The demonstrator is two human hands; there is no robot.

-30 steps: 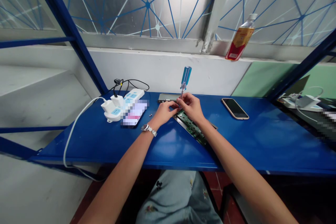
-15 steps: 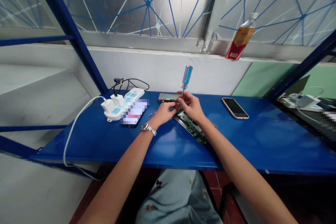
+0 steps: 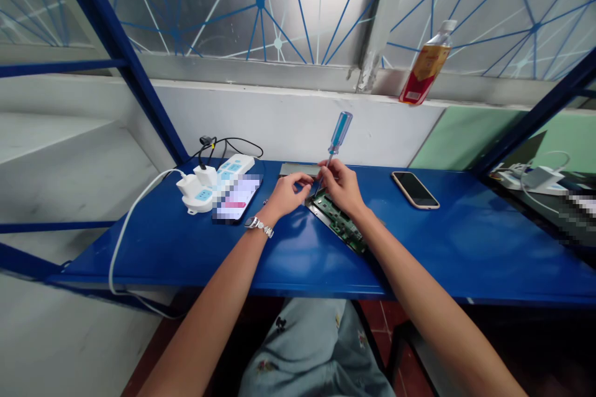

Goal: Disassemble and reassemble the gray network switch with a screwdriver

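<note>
My right hand [image 3: 342,186] grips a screwdriver [image 3: 340,132] low on its metal shaft. Its clear blue handle rises above my fingers, leaning to the right. Below the hand, a green circuit board [image 3: 342,222] on a metal plate lies slanted on the blue table; my right hand and forearm cover part of it. My left hand [image 3: 291,193], with a silver watch on the wrist, is just left of the shaft. Its thumb and fingertips come together in a pinch near the board's upper left end. Whatever they hold is too small to make out.
Behind my hands lies a flat grey metal part [image 3: 298,169]. To the left are a lit phone [image 3: 239,198] and a white power strip [image 3: 205,195] with plugs and cables. A dark-screened phone [image 3: 415,190] lies right. A drink bottle [image 3: 428,65] stands on the ledge.
The screwdriver's handle has tipped further to the right. My left hand has drawn slightly left, away from the shaft, uncovering more of the board's upper end.
</note>
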